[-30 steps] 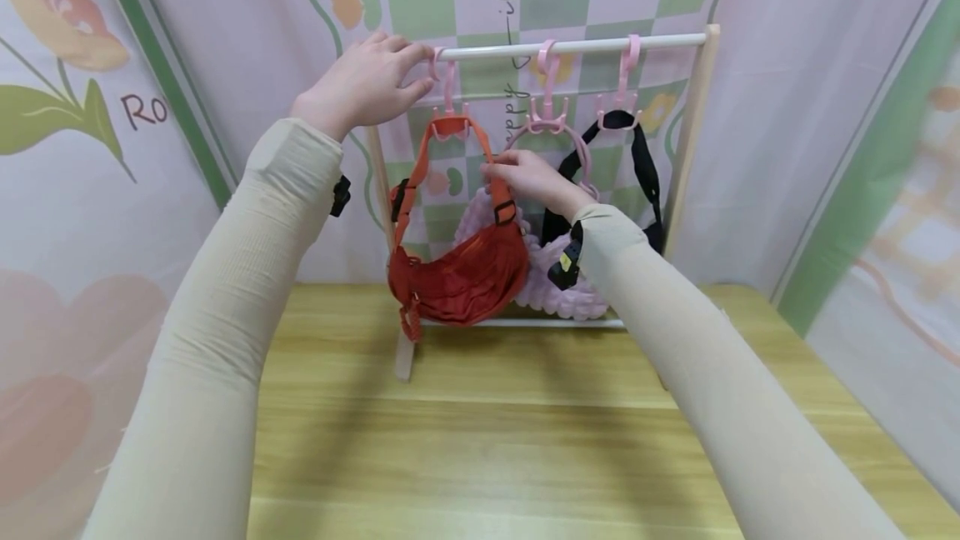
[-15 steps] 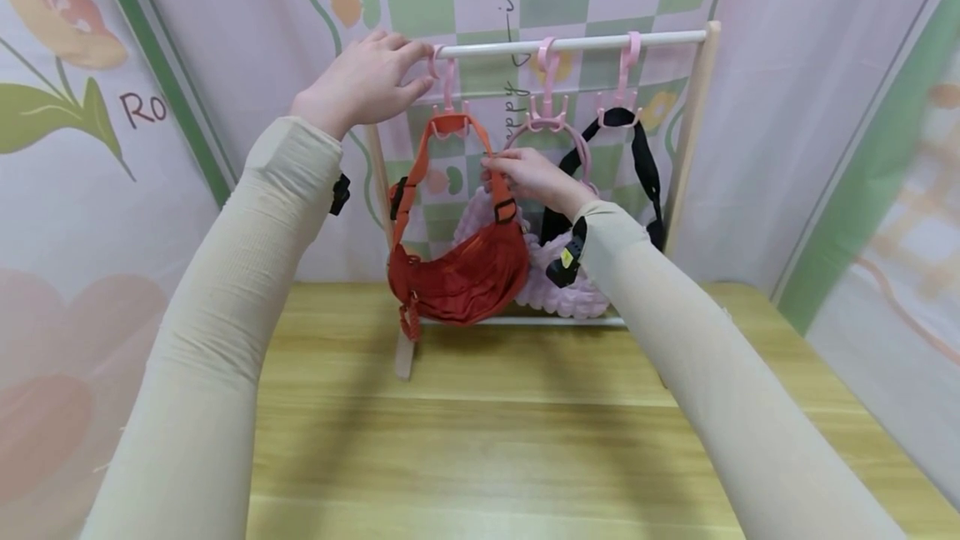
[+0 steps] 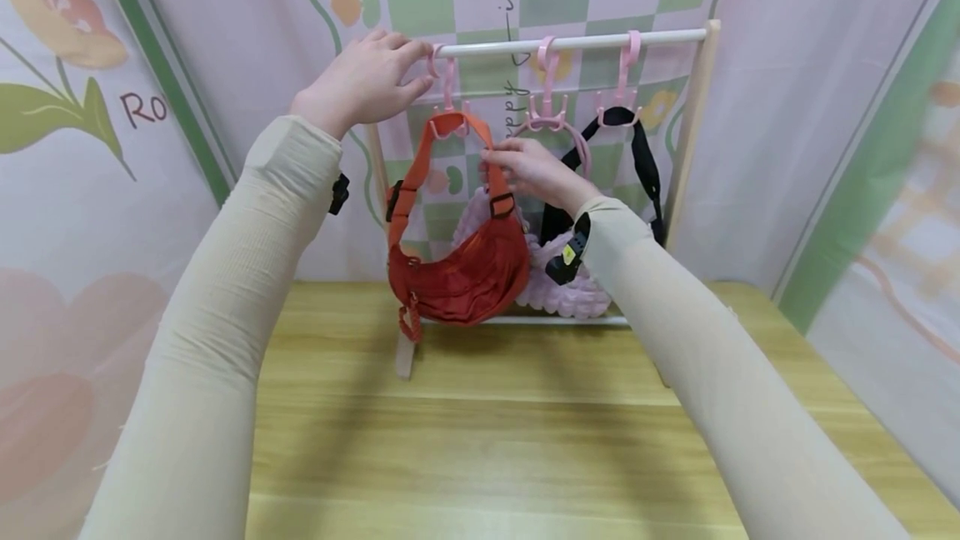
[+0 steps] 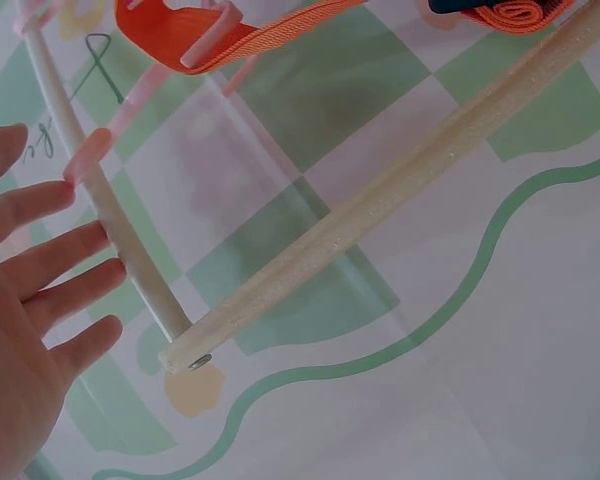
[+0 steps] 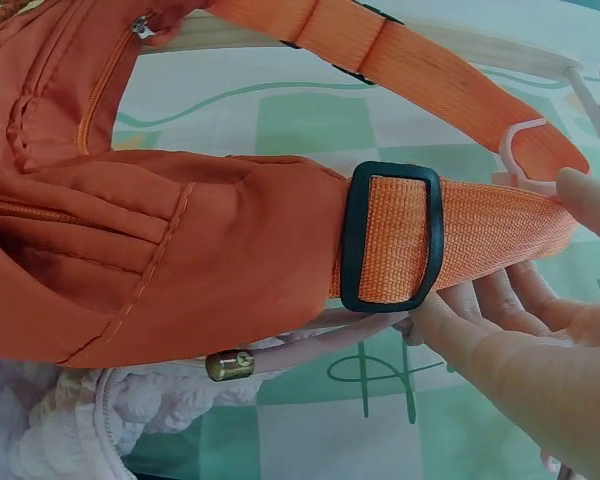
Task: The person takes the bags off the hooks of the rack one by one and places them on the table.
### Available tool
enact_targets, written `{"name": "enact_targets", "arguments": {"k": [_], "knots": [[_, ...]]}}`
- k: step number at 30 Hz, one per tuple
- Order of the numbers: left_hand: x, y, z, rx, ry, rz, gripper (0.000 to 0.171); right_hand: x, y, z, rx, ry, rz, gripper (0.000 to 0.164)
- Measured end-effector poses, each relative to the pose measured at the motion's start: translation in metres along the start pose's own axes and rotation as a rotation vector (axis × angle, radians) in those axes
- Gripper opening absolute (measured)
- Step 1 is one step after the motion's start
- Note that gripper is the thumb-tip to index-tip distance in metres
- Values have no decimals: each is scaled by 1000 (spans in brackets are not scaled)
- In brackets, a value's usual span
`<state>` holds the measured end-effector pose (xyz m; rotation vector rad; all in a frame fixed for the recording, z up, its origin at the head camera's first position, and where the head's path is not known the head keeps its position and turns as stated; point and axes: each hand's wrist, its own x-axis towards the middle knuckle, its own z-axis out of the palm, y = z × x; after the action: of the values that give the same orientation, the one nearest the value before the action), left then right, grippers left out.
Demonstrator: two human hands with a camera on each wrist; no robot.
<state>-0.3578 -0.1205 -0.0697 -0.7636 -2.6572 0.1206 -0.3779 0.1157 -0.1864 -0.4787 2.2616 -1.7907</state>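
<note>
A red-orange waist bag (image 3: 468, 277) hangs by its orange strap (image 5: 490, 230) from a pink hook (image 3: 449, 90) at the left of a clothes rack. My right hand (image 3: 540, 169) holds the strap's right side above the black buckle (image 5: 392, 238); in the right wrist view the thumb is at the strap's near edge and the fingers pass behind it. At the rail's left end, my left hand (image 3: 367, 82) rests with fairly straight, spread fingers (image 4: 65, 265) beside the white rail (image 3: 495, 49), the index fingertip at the pink hook's curl.
Behind the waist bag, a fluffy pink bag (image 3: 558, 300) hangs from a middle hook (image 3: 548, 86). A black bag's strap (image 3: 647, 161) loops over the right hook (image 3: 622, 82). The rack's wooden post (image 3: 693, 115) stands on a wood-grain table (image 3: 465, 457) before a patterned curtain.
The waist bag has turned slightly to face me more, its strap and buckle shifting a little. My right hand has risen slightly along with it. My left hand stays in place.
</note>
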Motion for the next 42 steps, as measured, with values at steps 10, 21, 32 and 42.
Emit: {"name": "enact_targets", "arguments": {"k": [10, 21, 32, 42], "knots": [[0, 2, -1, -3, -7, -11, 59, -4, -10, -1, 4, 32, -27, 53], [0, 3, 2, -6, -3, -38, 59, -8, -22, -5, -43, 63, -45, 52], [5, 8, 3, 41, -6, -51, 58, -9, -38, -4, -47, 92, -80, 41], [6, 12, 3, 52, -6, -70, 56, -7, -51, -4, -79, 120, -77, 46]]}}
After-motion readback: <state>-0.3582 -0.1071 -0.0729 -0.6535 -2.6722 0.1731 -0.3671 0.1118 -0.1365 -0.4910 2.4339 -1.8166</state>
